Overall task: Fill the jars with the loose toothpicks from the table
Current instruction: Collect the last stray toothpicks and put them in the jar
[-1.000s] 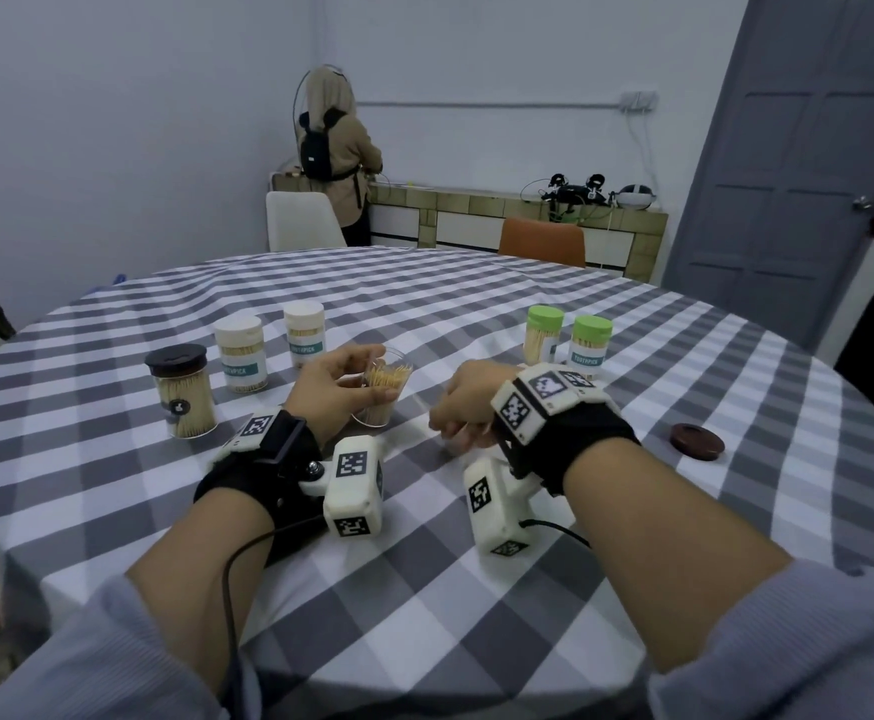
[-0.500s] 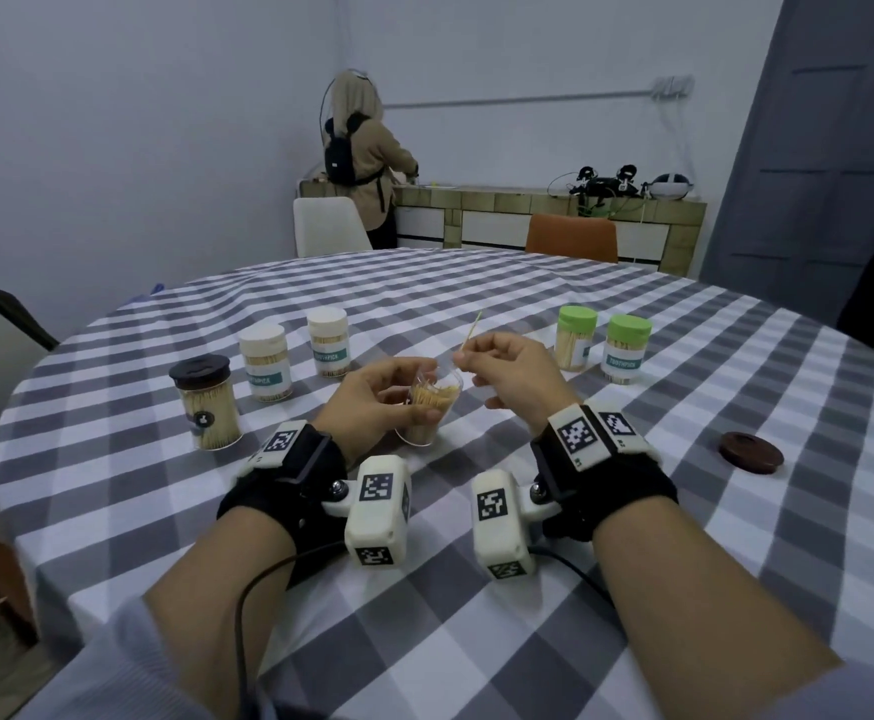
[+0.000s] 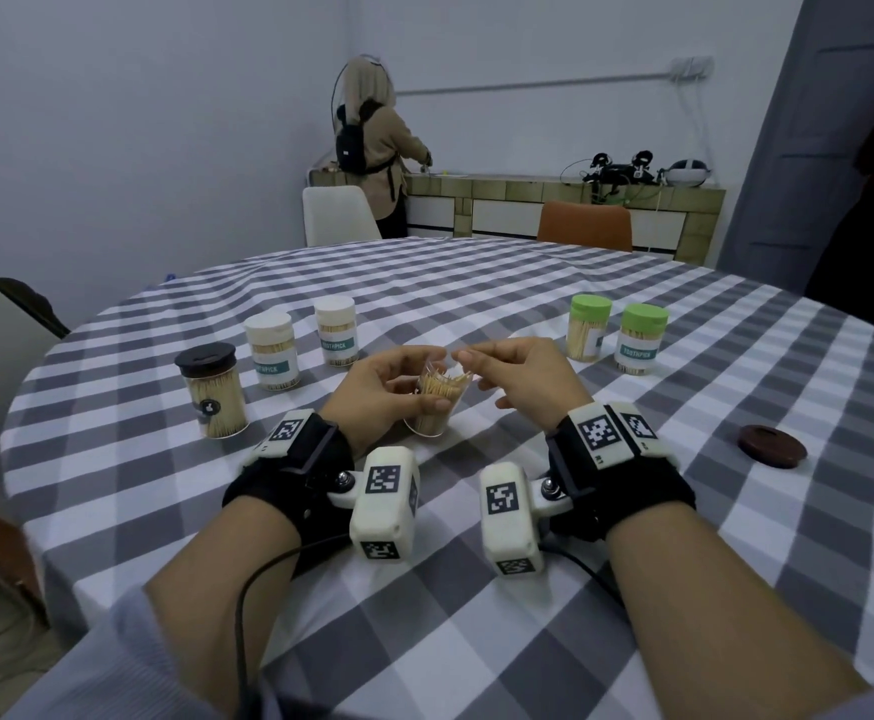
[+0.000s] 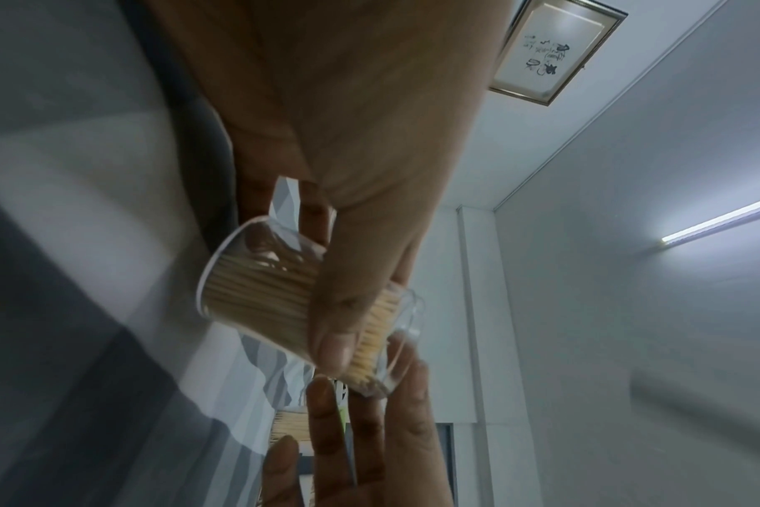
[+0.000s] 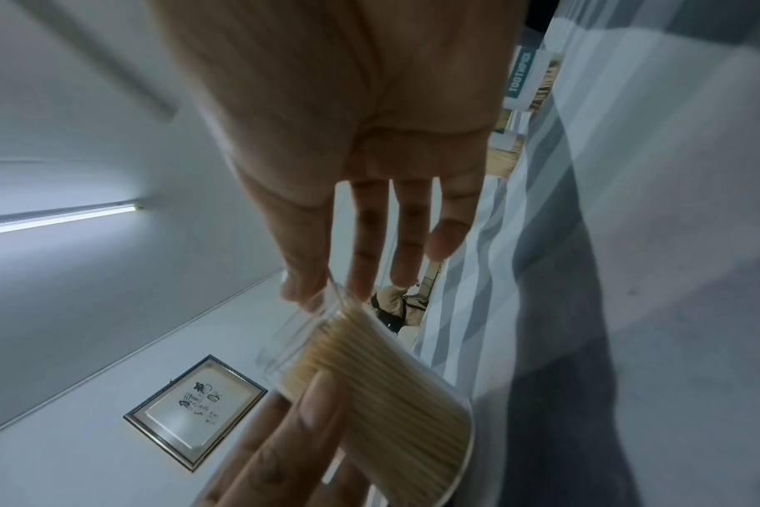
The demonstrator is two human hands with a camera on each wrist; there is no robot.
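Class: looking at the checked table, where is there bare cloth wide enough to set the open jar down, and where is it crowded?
Bare cloth lies between the green-lidded jars and the brown lid, and across the near table below the wrists. The left is crowded: the black-lidded jar and two white-lidded jars stand close together.

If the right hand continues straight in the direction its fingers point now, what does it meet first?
Probably the open rim of the clear jar held by the left hand; the right hand fingertips already hover beside it.
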